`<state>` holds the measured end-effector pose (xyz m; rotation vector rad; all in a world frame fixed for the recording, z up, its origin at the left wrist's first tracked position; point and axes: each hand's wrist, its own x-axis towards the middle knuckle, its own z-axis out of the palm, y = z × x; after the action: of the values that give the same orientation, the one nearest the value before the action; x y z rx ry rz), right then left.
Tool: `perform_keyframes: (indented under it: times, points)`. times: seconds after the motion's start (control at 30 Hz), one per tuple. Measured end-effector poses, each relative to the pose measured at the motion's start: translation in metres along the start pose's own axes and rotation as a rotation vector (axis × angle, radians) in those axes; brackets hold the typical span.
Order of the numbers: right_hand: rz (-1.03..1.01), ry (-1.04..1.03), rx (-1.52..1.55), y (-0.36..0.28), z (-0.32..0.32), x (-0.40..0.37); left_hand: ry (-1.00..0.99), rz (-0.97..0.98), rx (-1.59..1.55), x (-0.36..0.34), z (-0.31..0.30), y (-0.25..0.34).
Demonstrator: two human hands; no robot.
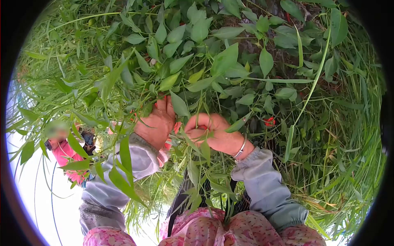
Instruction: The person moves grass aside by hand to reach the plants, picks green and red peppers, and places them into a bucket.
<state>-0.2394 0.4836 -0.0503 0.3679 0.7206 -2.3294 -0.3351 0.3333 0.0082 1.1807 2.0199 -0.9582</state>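
Observation:
Amid the leafy pepper plants, my left hand [156, 126] is partly covered by leaves. Its fingers curl into the foliage, and red peppers [177, 126] show along its palm side. Close to its right, my right hand [217, 134], with a silver bracelet [241, 146] at the wrist, has thumb and fingers closed together. A bit of red pepper [202, 128] shows in that pinch, largely hidden by the fingers. Thin stems and narrow leaves [193, 143] run between the two hands.
Another red pepper [269, 121] hangs to the right of my right hand. A green pepper [90, 98] hangs at the left. Tall grass [361, 135] borders the right side. Dark mesh [180, 197] is below my hands. A person in pink [67, 155] is at the far left.

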Motion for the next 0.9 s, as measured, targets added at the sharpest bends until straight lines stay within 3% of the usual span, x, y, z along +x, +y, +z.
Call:
perform_keyframes:
  times: [0.1,0.17,0.3,0.5,0.57,0.7,0.8,0.9]
  points:
    - [-0.004,0.011,0.036,0.000,0.000,0.002,0.218,0.060,0.104,0.004,0.003,-0.012]
    - [-0.011,0.018,0.032,-0.001,0.000,0.003,0.234,0.050,0.102,0.003,-0.008,-0.017]
    - [0.042,0.024,0.021,-0.007,0.001,0.003,0.123,-0.077,0.068,0.002,0.006,-0.013]
    - [0.006,0.035,-0.054,-0.007,0.002,0.004,0.059,-0.061,0.185,0.003,0.007,-0.021]
    - [-0.009,0.034,-0.059,-0.007,0.003,0.006,0.135,0.029,0.107,-0.007,0.005,-0.026]
    - [-0.039,0.112,0.088,0.010,0.013,0.013,-0.077,-0.044,-0.350,-0.035,-0.026,-0.022]
    - [-0.036,0.142,0.082,0.018,0.010,0.018,0.092,-0.048,-0.971,-0.048,-0.062,-0.024]
    - [0.024,0.175,0.137,0.006,0.008,0.018,0.194,0.089,-1.124,-0.068,-0.069,-0.032]
